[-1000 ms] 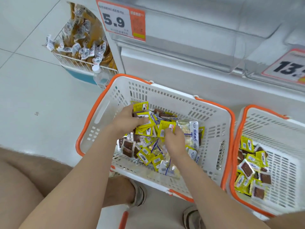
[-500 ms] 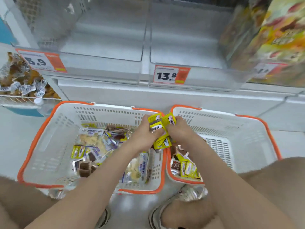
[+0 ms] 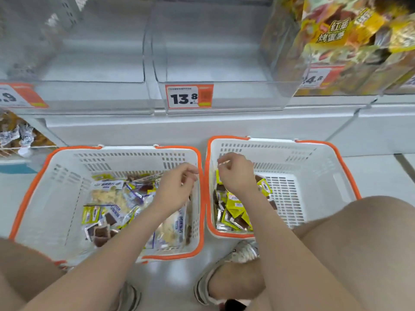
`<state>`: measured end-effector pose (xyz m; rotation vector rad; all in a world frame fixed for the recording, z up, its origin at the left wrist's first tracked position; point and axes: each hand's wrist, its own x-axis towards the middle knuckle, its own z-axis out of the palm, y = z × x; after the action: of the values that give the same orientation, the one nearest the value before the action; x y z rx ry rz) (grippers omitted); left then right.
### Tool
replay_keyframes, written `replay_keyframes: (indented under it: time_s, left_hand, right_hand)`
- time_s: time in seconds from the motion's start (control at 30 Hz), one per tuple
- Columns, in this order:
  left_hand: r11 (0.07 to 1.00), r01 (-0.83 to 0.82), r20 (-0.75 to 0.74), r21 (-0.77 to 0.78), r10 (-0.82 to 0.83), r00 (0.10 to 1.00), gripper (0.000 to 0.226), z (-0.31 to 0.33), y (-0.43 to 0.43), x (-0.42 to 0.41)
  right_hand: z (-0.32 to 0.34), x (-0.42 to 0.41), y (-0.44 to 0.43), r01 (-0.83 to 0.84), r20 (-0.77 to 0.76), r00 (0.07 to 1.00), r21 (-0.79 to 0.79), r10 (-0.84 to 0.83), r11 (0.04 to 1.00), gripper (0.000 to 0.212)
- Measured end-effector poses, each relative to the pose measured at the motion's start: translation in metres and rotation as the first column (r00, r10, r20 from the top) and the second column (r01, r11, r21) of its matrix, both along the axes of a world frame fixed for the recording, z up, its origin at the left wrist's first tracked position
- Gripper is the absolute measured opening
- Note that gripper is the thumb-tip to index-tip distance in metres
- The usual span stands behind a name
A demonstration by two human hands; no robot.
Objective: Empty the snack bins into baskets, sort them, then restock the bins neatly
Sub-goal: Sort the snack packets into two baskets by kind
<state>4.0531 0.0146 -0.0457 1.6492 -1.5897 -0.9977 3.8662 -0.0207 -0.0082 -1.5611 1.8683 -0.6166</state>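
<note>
Two white baskets with orange rims stand side by side on the floor. The left basket (image 3: 67,171) holds mixed snacks (image 3: 112,198): yellow packets, brown squares and white-blue bags. My left hand (image 3: 177,187) hovers over its right side, fingers loosely curled and holding nothing. The right basket (image 3: 314,171) has a pile of yellow and brown packets (image 3: 233,205) in its near left corner. Above that pile hangs my right hand (image 3: 235,173), also loosely curled and holding nothing. Two clear bins (image 3: 213,52) above the baskets are bare inside.
A 13.8 price tag (image 3: 189,96) is on the middle bin's front, a 5.9 tag (image 3: 13,96) on the left one. Yellow snack bags (image 3: 350,41) fill the bin at the upper right. A wire rack of wrapped snacks (image 3: 15,135) is at far left. My knees and shoes flank the baskets.
Both hands carried a bunch of yellow packets from the left basket over to the right one and let them go. My left hand has drawn back over the left basket.
</note>
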Motion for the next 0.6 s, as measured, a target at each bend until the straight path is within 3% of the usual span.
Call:
replay_keyframes:
  time_s: [0.07, 0.13, 0.2, 0.33, 0.43, 0.5, 0.53, 0.6]
  left_hand:
    - [0.99, -0.093, 0.11, 0.105, 0.082, 0.991, 0.025, -0.028, 0.012, 0.048]
    - [0.931, -0.132, 0.27, 0.34, 0.038, 0.962, 0.019, -0.051, 0.024, 0.09]
    - [0.855, -0.183, 0.374, 0.485, -0.013, 0.927, 0.042, -0.071, 0.04, 0.119]
    - [0.826, -0.125, 0.234, 0.549, -0.009, 0.972, 0.08, -0.088, 0.056, 0.131]
    - [0.842, -0.084, 0.177, 0.533, -0.014, 0.984, 0.101, -0.101, 0.05, 0.124]
    - [0.871, -0.123, 0.208, 0.476, 0.024, 0.978, 0.092, -0.112, 0.046, 0.119]
    - [0.877, -0.148, 0.232, 0.458, 0.043, 0.972, 0.081, -0.115, 0.046, 0.115]
    - [0.889, -0.158, 0.286, 0.43, 0.032, 0.958, 0.067, -0.121, 0.047, 0.109]
  right_hand:
    - [-0.005, 0.034, 0.005, -0.128, 0.048, 0.99, -0.074, 0.131, 0.989, 0.024]
    - [-0.019, 0.068, 0.011, -0.259, 0.05, 0.964, -0.06, 0.262, 0.964, 0.024]
    - [-0.041, 0.098, 0.02, -0.382, 0.001, 0.924, 0.046, 0.382, 0.923, 0.026]
    - [-0.081, 0.133, 0.042, -0.437, -0.191, 0.807, 0.443, 0.558, 0.783, 0.035]
    - [-0.112, 0.142, 0.055, -0.334, -0.192, 0.837, 0.563, 0.513, 0.756, 0.072]
    - [-0.127, 0.148, 0.056, -0.29, -0.139, 0.889, 0.567, 0.436, 0.771, 0.097]
    - [-0.134, 0.148, 0.057, -0.265, -0.109, 0.917, 0.549, 0.383, 0.793, 0.099]
    - [-0.143, 0.147, 0.058, -0.231, -0.075, 0.946, 0.522, 0.314, 0.821, 0.081]
